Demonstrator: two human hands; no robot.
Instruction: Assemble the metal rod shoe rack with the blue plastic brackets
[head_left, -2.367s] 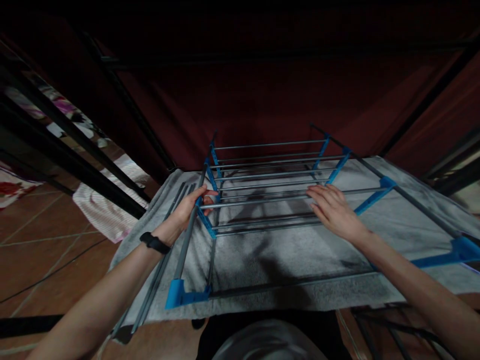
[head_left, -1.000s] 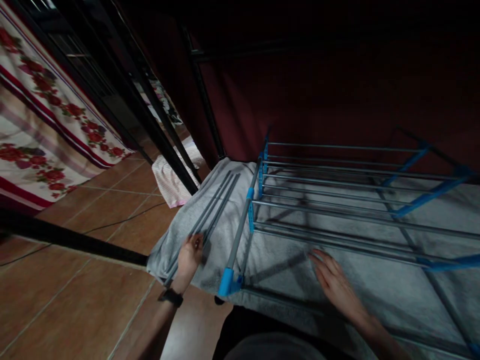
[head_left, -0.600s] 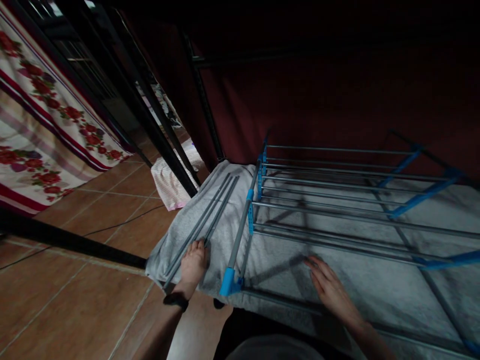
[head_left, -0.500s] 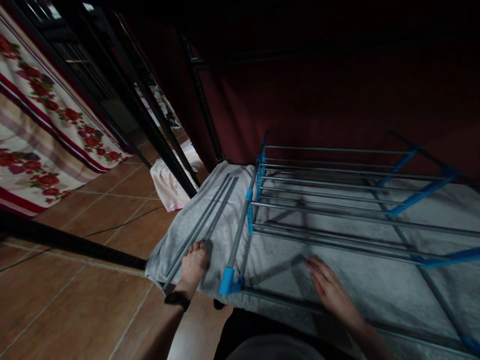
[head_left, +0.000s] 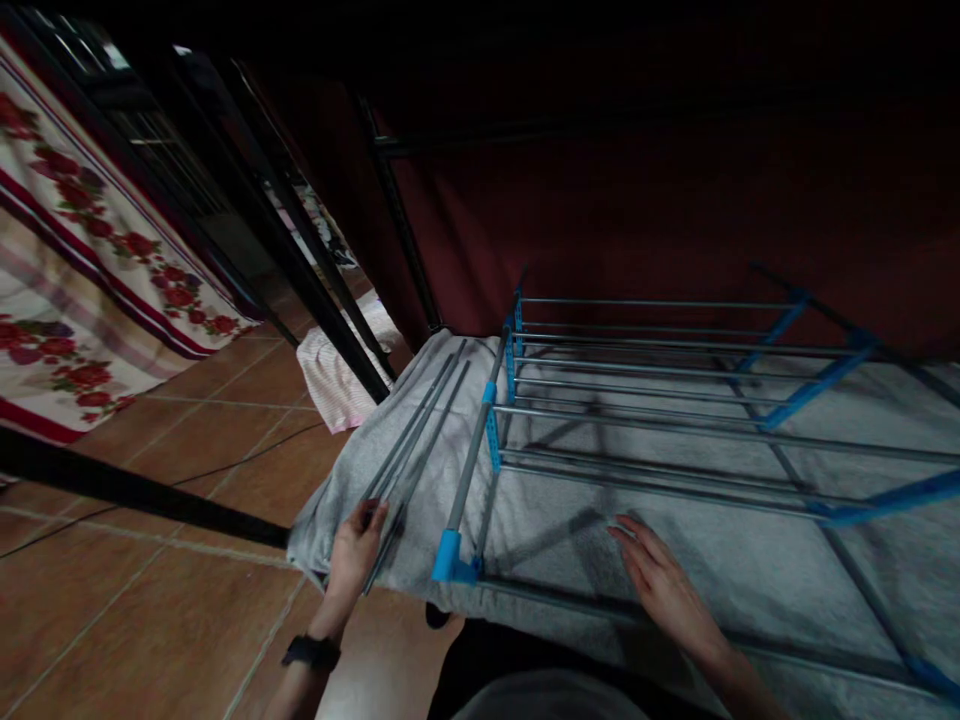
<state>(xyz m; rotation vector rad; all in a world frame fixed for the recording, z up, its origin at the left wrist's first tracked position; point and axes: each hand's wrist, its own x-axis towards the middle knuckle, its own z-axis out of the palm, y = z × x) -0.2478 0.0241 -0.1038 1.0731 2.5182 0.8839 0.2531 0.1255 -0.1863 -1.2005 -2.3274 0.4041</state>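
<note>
from afar i count one left hand, one right hand, one wristband, one rack, one grey blanket and at least three loose rods (overlap blurs my tally).

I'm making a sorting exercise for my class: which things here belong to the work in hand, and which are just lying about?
Part of the work:
loose gray rods, by the left hand
blue-jointed rack
gray blanket, beneath both

Just about:
floral cloth, far left
striped cloth, also to the left
</note>
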